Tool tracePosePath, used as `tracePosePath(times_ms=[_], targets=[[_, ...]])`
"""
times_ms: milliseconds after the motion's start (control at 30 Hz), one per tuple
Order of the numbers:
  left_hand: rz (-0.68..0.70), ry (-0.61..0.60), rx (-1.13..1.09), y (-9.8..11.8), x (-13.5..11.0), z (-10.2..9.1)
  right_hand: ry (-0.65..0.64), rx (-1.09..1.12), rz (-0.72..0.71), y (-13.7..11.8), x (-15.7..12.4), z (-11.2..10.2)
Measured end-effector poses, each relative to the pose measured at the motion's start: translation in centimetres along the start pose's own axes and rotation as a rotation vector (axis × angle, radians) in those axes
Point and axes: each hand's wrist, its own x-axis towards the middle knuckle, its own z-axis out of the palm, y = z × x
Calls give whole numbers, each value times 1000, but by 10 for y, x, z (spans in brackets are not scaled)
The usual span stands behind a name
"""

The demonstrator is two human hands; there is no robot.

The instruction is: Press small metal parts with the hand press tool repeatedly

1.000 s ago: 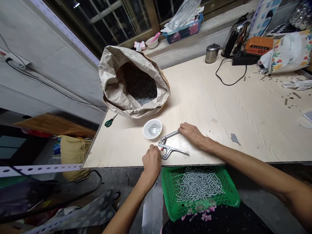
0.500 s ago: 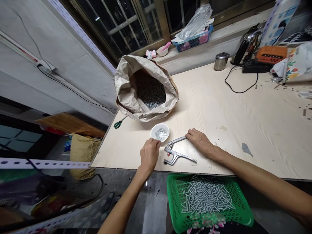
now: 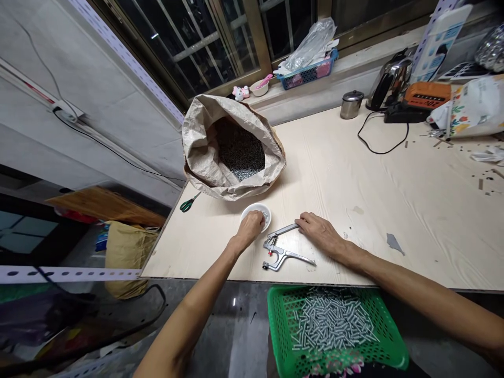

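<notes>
My left hand (image 3: 250,227) reaches into a small white bowl (image 3: 256,211) of little metal pieces, its fingers curled over them; what they pinch is hidden. My right hand (image 3: 319,232) rests on the upper handle of silver hand pliers (image 3: 281,250) that lie on the pale wooden table (image 3: 354,178), its fingers closed on the handle. Below the table edge, on my lap, sits a green plastic basket (image 3: 334,328) full of short metal pins.
An open paper sack (image 3: 232,149) of dark small parts stands behind the bowl. Green-handled scissors (image 3: 189,202) lie at the table's left edge. A steel cup (image 3: 352,104), kettle (image 3: 389,80), black cord (image 3: 380,139) and a floral bag (image 3: 474,107) are at the back right.
My left hand has left the pliers' jaw and moved up into the white bowl. My right hand has stayed on the pliers' handle. The camera has shifted.
</notes>
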Motion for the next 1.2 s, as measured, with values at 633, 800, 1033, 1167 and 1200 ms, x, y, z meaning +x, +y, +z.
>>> tracePosePath(times_ms=[633, 800, 1033, 1167, 1200], targets=[[-300, 236, -188, 8, -2, 7, -250, 169, -24, -35, -15, -13], [-261, 319, -473, 16, -42, -3, -265, 305, 226, -33, -13, -14], [-197, 235, -740, 23, -91, 30, -187, 314, 277, -33, -18, -13], [-44, 351, -607, 23, -97, 53, -118, 394, 244, -29, -23, -15], [-6, 379, -555, 22, -98, 58, -113, 406, 247, -29, -24, -15]])
